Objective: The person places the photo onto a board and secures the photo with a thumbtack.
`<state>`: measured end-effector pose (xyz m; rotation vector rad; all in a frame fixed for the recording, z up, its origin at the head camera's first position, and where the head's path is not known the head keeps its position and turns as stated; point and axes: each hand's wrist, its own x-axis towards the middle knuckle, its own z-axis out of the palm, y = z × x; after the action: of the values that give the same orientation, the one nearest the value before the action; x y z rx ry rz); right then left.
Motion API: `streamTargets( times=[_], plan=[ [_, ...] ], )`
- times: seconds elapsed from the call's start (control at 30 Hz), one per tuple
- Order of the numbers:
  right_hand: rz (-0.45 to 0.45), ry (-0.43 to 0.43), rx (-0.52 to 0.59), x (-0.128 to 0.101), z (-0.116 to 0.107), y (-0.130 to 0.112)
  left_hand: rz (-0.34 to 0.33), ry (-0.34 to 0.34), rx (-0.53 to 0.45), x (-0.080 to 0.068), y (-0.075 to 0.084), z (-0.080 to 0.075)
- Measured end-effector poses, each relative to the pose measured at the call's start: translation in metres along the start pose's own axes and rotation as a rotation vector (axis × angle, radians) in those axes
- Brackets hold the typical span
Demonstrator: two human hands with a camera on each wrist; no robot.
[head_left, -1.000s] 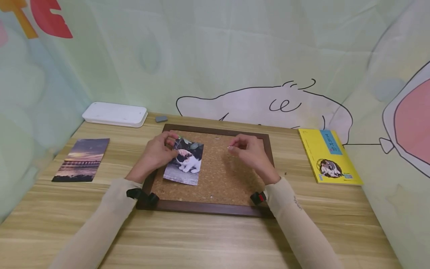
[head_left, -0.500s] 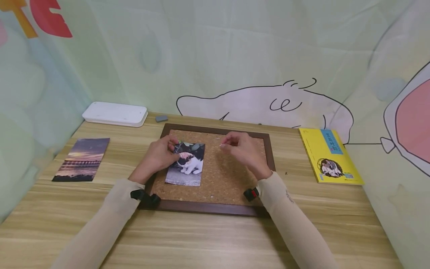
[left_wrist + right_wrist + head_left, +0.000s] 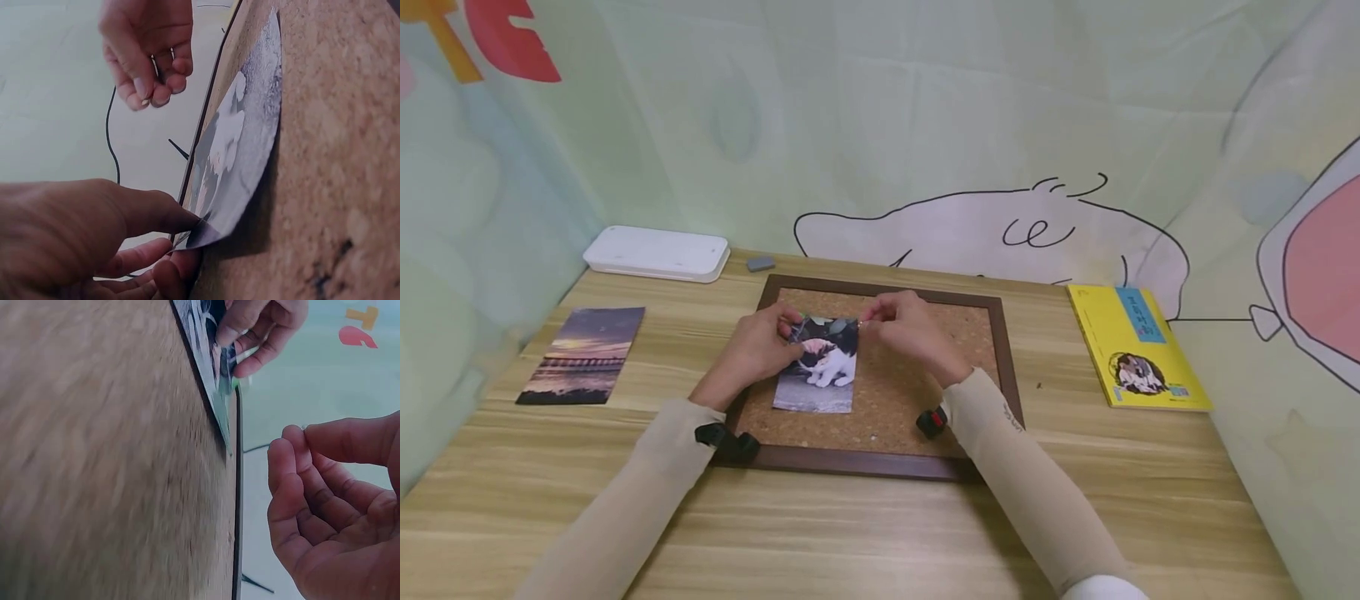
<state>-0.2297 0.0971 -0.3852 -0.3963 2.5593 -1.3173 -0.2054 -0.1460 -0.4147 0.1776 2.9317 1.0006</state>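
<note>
The left hand (image 3: 752, 346) is pinching the top left corner of the photo (image 3: 818, 367), thumb on the face and fingers curling under the edge, so that corner is lifting a little off the cork (image 3: 917, 375) while the rest is lying flat on the left part of the board. The right hand (image 3: 906, 327) is hovering just beside the photo's top right corner, its thumb and forefinger pressing together on something small; a glint is showing there (image 3: 861, 322), likely a pin, though it is too small to be sure. In the left wrist view the fingertips (image 3: 153, 94) of that hand are bunching narrowly above the print, apart from it. The photo looks light and thin, bending easily where it is being held, with a glossy face that I would guess is marking readily under fingers, so the corners and edges seem the right places to take it, as the left hand is doing. The cork is sitting inside a dark wooden frame (image 3: 880, 467) on the table (image 3: 880, 542). Well apart to the left a second photo (image 3: 583, 354) of a sunset is lying flat, a white box (image 3: 657, 253) and a small grey block (image 3: 761, 264) are sitting near the back edge, and a yellow book (image 3: 1131, 350) is lying to the right.
</note>
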Motion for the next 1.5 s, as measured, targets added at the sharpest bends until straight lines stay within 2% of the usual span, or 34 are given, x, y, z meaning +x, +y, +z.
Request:
streamTargets(
  times=[0.13,0.3,0.7,1.2,1.5],
  plan=[
    [-0.014,-0.045,-0.025,0.012,0.011,-0.006,-0.002,-0.010,-0.005,0.001,-0.001,0.000],
    [-0.035,-0.112,-0.077,0.024,0.023,-0.010,-0.008,-0.053,-0.008,0.002,0.000,0.000],
    [-0.050,-0.159,-0.114,0.040,0.035,-0.011,0.004,-0.062,0.024,0.000,-0.002,-0.001],
    [-0.063,-0.137,-0.143,0.048,0.044,-0.008,0.016,-0.064,0.038,-0.001,-0.004,-0.002],
    [-0.067,-0.076,-0.250,0.050,0.046,-0.010,0.019,-0.068,0.041,-0.001,-0.002,-0.004]
  ],
)
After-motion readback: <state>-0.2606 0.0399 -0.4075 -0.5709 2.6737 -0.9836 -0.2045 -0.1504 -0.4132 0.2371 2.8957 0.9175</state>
